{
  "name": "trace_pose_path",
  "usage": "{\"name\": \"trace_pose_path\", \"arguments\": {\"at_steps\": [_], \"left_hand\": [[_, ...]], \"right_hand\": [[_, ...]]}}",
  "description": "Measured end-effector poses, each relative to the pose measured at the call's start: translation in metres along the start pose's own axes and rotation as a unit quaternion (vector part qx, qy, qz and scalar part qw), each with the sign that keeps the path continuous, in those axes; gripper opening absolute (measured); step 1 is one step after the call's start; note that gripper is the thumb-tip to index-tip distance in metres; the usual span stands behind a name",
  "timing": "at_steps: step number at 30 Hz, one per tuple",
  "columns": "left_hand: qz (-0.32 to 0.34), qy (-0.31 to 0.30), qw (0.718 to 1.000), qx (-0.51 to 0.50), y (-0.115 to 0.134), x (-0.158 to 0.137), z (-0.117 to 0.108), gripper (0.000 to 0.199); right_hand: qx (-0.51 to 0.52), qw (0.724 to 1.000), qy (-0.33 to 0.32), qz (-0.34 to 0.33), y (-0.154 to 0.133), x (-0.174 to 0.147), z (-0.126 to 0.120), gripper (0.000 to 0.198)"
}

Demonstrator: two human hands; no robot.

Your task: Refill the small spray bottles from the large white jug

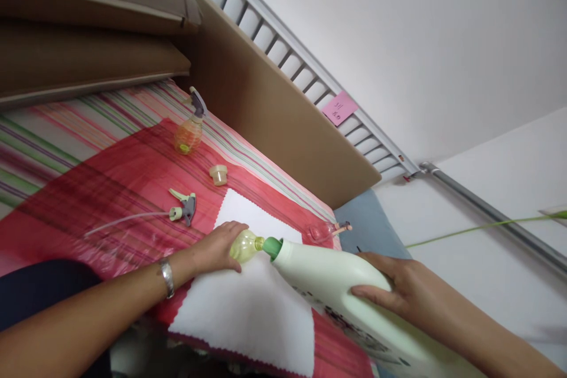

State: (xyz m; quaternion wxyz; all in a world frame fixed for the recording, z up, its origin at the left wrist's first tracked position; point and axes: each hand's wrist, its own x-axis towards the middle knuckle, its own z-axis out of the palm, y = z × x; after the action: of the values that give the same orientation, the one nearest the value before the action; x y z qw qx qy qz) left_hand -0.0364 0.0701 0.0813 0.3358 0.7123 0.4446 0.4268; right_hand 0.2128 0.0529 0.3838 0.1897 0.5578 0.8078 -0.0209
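Note:
My left hand (220, 246) is wrapped round a small clear yellow bottle (244, 246) without its spray head, over a white scallop-edged cloth (248, 313). With my right hand (394, 286) I grip a large pale green detergent bottle (328, 274), tilted so its green spout (271, 246) points at the yellow bottle's neck. Spout and neck meet or nearly touch; I cannot tell which. Any liquid between them is not visible. Left of the cloth lies a loose spray head (183, 210) with a long thin tube. A pale cap (218, 175) stands beyond it.
An orange-tinted spray bottle (189, 136) stands farther back on a red plastic sheet (133, 171). A pink spray bottle (321, 231) lies near the sheet's right edge. Brown boards (274, 106) and a white radiator (270, 41) line the wall; a pink note (340, 108) hangs there.

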Motion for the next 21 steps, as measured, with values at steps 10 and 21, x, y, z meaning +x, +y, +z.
{"name": "trace_pose_path", "arguments": {"at_steps": [10, 21], "left_hand": [[0.001, -0.003, 1.0, 0.005, -0.0009, -0.0001, -0.0005, 0.09], [-0.003, -0.002, 1.0, -0.003, 0.001, -0.0001, -0.0002, 0.09]], "right_hand": [[-0.006, 1.0, -0.015, 0.012, -0.0018, 0.0001, -0.0032, 0.043], [-0.011, 1.0, -0.017, 0.016, -0.0019, 0.0014, -0.0033, 0.041]]}}
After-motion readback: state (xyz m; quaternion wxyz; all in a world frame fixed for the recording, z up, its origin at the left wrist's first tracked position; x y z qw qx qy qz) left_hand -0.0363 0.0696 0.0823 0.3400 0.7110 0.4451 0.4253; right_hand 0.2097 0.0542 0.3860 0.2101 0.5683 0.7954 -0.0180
